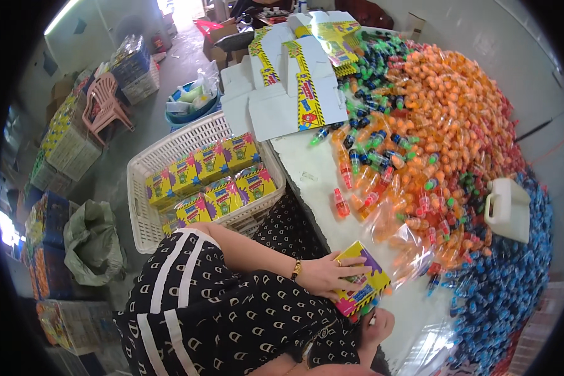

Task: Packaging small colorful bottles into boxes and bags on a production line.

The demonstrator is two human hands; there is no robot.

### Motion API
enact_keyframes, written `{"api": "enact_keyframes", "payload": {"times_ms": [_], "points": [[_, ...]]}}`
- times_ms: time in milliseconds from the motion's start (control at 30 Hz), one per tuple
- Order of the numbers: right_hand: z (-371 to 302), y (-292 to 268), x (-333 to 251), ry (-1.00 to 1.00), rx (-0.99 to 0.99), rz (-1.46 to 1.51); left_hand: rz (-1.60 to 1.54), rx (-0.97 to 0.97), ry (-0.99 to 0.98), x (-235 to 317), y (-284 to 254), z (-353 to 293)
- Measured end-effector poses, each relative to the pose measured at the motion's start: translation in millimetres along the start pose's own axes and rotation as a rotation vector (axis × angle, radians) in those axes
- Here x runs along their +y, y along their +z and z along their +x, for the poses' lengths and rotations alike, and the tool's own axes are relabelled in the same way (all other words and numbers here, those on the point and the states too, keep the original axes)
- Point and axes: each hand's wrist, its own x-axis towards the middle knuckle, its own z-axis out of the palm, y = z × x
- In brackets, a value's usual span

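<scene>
A yellow and purple cardboard box with a striped border lies tilted at the table's near edge. My left hand grips it from the left, its fingers spread across the printed face. At the box's near end my right hand is closed, fingers curled. Bits of green and red show between that hand and the box, but what the fingers hold is too hidden to name. Beyond the box, a small red bottle lies alone on the white table.
Heaps of small orange bottles and blue bottles cover the right side. A white jug stands among them. Flat printed cartons lie at the far end. To the left, a white basket holds several yellow boxes.
</scene>
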Motion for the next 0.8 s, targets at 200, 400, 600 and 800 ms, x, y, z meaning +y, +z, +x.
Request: {"api": "enact_keyframes", "payload": {"times_ms": [200,400,600,800], "points": [[-15,-9,-5,-0.171,-0.097,0.012,-0.275,0.229,0.125,-10,-2,2],[-33,7,-2,0.192,-0.130,-0.041,-0.485,0.446,-0.343,-36,25,-35],[-31,-2,-7,0.254,-0.292,-0.022,-0.127,-0.192,-0.533,-53,17,-8],[-27,-9,-5,0.124,-0.400,0.151,-0.184,0.022,-0.358,-31,-2,-47]]}}
